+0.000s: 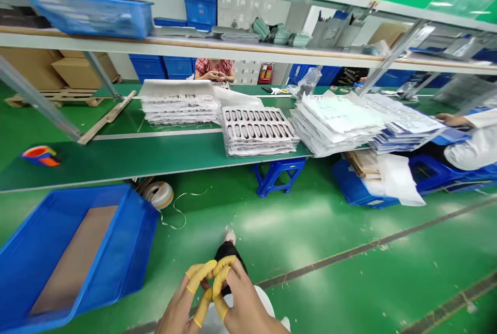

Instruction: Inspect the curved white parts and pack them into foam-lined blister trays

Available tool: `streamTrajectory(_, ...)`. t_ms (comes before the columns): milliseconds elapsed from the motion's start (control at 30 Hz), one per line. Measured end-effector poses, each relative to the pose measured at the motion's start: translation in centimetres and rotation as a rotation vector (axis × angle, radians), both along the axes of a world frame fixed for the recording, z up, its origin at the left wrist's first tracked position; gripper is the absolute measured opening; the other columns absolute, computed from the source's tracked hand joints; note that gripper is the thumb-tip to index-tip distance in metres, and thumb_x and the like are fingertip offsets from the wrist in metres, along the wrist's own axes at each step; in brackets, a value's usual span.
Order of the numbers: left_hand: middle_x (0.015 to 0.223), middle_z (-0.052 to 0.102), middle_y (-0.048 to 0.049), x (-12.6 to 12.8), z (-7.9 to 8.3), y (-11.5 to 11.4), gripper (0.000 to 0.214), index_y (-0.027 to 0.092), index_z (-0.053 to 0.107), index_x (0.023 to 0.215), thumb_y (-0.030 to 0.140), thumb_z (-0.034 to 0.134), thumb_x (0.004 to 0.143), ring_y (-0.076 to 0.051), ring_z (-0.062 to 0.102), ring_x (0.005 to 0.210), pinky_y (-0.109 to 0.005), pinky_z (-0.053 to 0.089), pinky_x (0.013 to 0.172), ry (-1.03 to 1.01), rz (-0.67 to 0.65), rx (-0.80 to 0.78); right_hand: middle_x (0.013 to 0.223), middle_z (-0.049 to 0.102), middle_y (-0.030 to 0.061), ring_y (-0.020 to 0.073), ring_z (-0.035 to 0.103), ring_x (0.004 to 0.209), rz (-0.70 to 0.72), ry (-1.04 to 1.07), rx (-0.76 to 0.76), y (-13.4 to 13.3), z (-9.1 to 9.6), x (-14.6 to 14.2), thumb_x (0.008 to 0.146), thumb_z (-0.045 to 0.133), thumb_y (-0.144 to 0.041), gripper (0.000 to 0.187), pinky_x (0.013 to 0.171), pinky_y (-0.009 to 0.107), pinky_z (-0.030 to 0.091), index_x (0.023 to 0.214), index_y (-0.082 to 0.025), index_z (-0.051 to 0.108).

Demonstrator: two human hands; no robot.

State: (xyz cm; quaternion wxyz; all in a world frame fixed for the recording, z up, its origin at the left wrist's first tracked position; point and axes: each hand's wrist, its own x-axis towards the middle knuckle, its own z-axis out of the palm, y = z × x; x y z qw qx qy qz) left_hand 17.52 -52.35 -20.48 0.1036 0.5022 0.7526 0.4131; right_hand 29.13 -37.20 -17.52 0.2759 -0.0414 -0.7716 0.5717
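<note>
Snug, tubular yellow finger cots (201, 277)

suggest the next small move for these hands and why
Probably part the left hand and right hand and reach toward the white tray: their fingertips, in yellow covers, meet with no held item clear, and the tray, holding dark parts, lies ahead on the bench.

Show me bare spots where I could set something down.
The green table shows bare along its front between the orange-and-blue item and the stack of slotted trays. The floor is largely bare between the blue stool and the right hand. It's crowded from the slotted trays rightward, where white stacks stand close together.
</note>
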Motion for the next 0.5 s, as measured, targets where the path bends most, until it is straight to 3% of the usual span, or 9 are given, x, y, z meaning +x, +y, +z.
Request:
streamTrajectory(100,0.137,0.059,-0.0114,-3.3,0.5,5.0,0.062,0.03,0.04,0.148,0.012,0.046,0.089,-0.026,0.063,0.119,-0.04,0.056,0.096,0.033,-0.01,-0.022,0.107,0.054,0.0079,0.0169,0.059,0.096,0.046,0.001,-0.006,5.6,0.5,-3.2,0.081,0.049,0.0,0.025,0.079,0.028,0.056,0.091,-0.023,0.049)
streamTrajectory(300,0.14,0.058,-0.0126,-8.4,4.0,14.1,0.064,0.031,0.036,0.151,0.013,0.051,0.09,-0.026,0.062,0.123,-0.041,0.054,0.1,0.089,-0.033,-0.116,0.105,0.056,0.0072,0.0176,0.057,0.098,0.164,0.053,0.017,16.5,2.7,-8.3,0.081,0.051,-0.001,0.023,0.08,0.029,0.056,0.087,-0.023,0.049)
streamTrajectory(500,0.138,0.058,-0.0129,-10.4,4.7,20.5,0.066,0.031,0.038,0.15,0.009,0.05,0.088,-0.026,0.06,0.124,-0.041,0.054,0.101,0.077,0.019,-0.09,0.101,0.055,0.0055,0.0158,0.059,0.088,0.156,0.001,-0.045,22.3,2.5,-11.0,0.077,0.049,0.002,0.029,0.071,0.025,0.055,0.09,-0.023,0.052)
